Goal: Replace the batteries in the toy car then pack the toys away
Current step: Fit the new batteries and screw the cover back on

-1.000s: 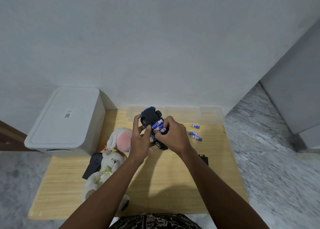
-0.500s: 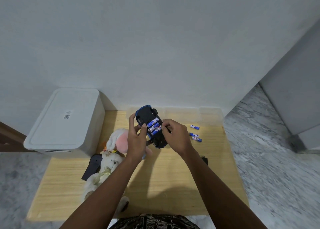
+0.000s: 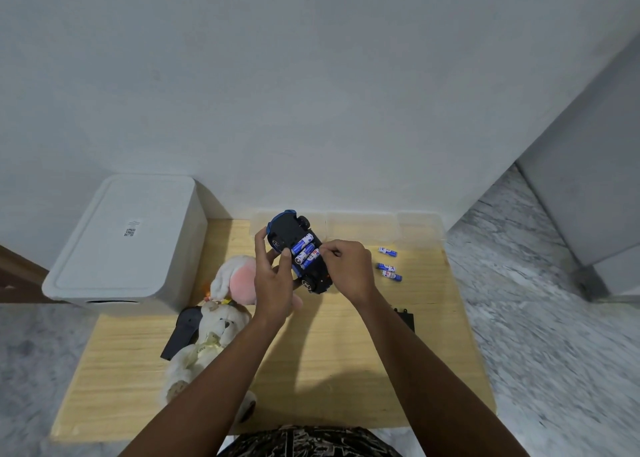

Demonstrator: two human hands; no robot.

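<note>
Upturned toy car (image 3: 294,249) in both hands

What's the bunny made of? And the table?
The bunny looks like soft plush fabric: fuzzy white fur with a pink ear lining. The table looks like pale wood or a wood-look laminate, matte, with straight grain lines; which one I cannot tell.

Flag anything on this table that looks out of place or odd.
Three loose batteries lie scattered on the table right of the upturned toy car, whose battery bay is open. A black cover lies apart near the right forearm. Expected mid-swap, nothing damaged.
</note>
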